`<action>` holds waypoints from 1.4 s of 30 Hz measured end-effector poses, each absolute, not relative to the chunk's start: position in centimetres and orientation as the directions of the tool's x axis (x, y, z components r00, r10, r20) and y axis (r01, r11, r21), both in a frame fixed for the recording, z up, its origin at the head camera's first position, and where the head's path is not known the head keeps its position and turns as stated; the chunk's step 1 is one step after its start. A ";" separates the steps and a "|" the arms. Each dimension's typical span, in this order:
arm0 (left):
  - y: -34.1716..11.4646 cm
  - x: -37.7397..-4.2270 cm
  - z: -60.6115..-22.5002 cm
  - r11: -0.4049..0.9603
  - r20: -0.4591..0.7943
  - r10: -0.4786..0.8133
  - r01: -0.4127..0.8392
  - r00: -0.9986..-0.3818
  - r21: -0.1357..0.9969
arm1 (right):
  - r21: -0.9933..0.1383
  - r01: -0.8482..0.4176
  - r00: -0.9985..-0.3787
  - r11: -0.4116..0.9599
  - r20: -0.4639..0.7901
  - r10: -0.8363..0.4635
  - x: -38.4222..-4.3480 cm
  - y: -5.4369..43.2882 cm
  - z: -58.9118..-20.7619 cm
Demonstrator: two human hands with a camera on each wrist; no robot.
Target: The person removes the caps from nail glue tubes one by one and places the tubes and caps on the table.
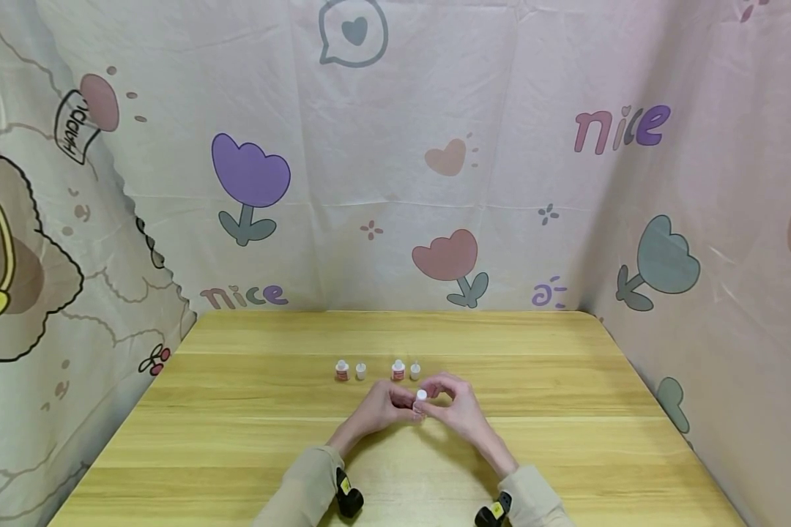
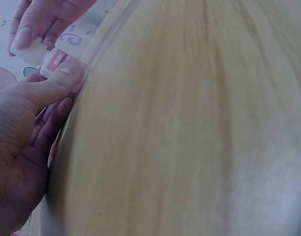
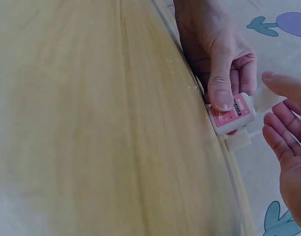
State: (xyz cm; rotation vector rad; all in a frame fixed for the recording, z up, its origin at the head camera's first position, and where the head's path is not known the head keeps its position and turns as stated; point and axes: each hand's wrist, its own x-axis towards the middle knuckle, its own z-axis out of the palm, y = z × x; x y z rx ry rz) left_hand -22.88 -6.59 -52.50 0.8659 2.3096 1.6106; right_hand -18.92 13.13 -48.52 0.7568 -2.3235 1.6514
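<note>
My left hand [image 1: 382, 408] holds a small white glue bottle [image 3: 234, 115] with a pink label, its thumb pressed across the label. At the bottle's neck, the thumb and fingers of my right hand [image 1: 458, 410] pinch a white cap [image 3: 266, 100]. The cap is right at the bottle's mouth; I cannot tell whether it is seated there. Both hands are close over the wooden table [image 1: 290, 432]. In the left wrist view, the left thumb covers part of the label on the bottle [image 2: 57, 61], with the cap [image 2: 30, 51] beside it.
Just beyond the hands, a second glue bottle [image 1: 398, 371] stands with a white cap [image 1: 415, 372] to its right. Further left are another such bottle [image 1: 342, 371] and cap [image 1: 360, 372]. A printed cloth [image 1: 369, 256] hangs behind the table and along its sides.
</note>
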 end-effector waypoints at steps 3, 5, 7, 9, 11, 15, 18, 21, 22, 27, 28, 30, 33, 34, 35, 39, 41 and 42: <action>-6.6 -22.9 -52.6 0.236 0.165 0.560 0.347 -0.812 0.908 | -0.818 -0.513 -0.851 0.261 0.445 -0.280 -19.4 13.2 -49.5; -6.6 -22.9 -52.6 0.235 0.165 0.557 0.345 -0.814 0.909 | -0.805 -0.534 -0.839 0.257 0.468 -0.277 -19.9 13.2 -50.3; -6.6 -22.9 -52.6 0.233 0.165 0.556 0.343 -0.815 0.910 | -0.798 -0.550 -0.829 0.246 0.485 -0.280 -20.2 13.3 -50.7; -6.5 -22.9 -52.6 0.232 0.163 0.557 0.342 -0.815 0.911 | -0.801 -0.556 -0.822 0.223 0.490 -0.290 -20.3 13.4 -50.8; -6.5 -22.9 -52.5 0.232 0.163 0.557 0.341 -0.814 0.911 | -0.807 -0.553 -0.822 0.209 0.485 -0.299 -20.4 13.5 -50.8; -6.5 -22.9 -52.5 0.235 0.159 0.557 0.338 -0.816 0.911 | -0.809 -0.551 -0.820 0.205 0.481 -0.310 -20.4 13.6 -50.8; -6.5 -22.9 -52.5 0.239 0.158 0.558 0.340 -0.815 0.910 | -0.805 -0.555 -0.818 0.209 0.483 -0.312 -20.4 13.6 -50.8; -6.5 -22.9 -52.5 0.238 0.164 0.559 0.346 -0.813 0.907 | -0.803 -0.558 -0.816 0.208 0.487 -0.311 -20.4 13.6 -50.8; -6.5 -22.9 -52.5 0.236 0.167 0.560 0.350 -0.812 0.906 | -0.801 -0.562 -0.814 0.207 0.491 -0.310 -20.4 13.6 -50.8; -6.5 -22.9 -52.5 0.226 0.182 0.563 0.362 -0.806 0.904 | -0.779 -0.596 -0.791 0.196 0.528 -0.309 -20.4 13.5 -50.9; -6.5 -22.9 -52.5 0.226 0.183 0.564 0.363 -0.806 0.904 | -0.777 -0.599 -0.789 0.194 0.531 -0.308 -20.4 13.5 -50.8; -6.6 -22.9 -52.5 0.225 0.184 0.564 0.363 -0.805 0.904 | -0.776 -0.601 -0.787 0.192 0.534 -0.308 -20.4 13.5 -50.8; -6.6 -22.9 -52.5 0.223 0.186 0.565 0.365 -0.804 0.904 | -0.774 -0.604 -0.785 0.193 0.535 -0.312 -20.4 13.6 -50.8; -6.6 -22.9 -52.6 0.222 0.187 0.565 0.366 -0.804 0.904 | -0.780 -0.596 -0.790 0.190 0.528 -0.311 -20.4 13.6 -50.8; -6.6 -23.0 -52.6 0.222 0.187 0.565 0.366 -0.804 0.904 | -0.779 -0.598 -0.788 0.188 0.530 -0.314 -20.5 13.6 -50.9; -6.6 -23.0 -52.6 0.219 0.189 0.564 0.366 -0.804 0.904 | -0.773 -0.612 -0.775 0.164 0.547 -0.317 -20.6 13.7 -51.0; -6.6 -23.0 -52.6 0.218 0.192 0.564 0.369 -0.803 0.903 | -0.773 -0.616 -0.771 0.153 0.553 -0.316 -20.7 13.8 -51.0; -6.6 -23.0 -52.5 0.221 0.190 0.564 0.368 -0.804 0.903 | -0.773 -0.617 -0.770 0.148 0.554 -0.315 -20.7 13.8 -51.0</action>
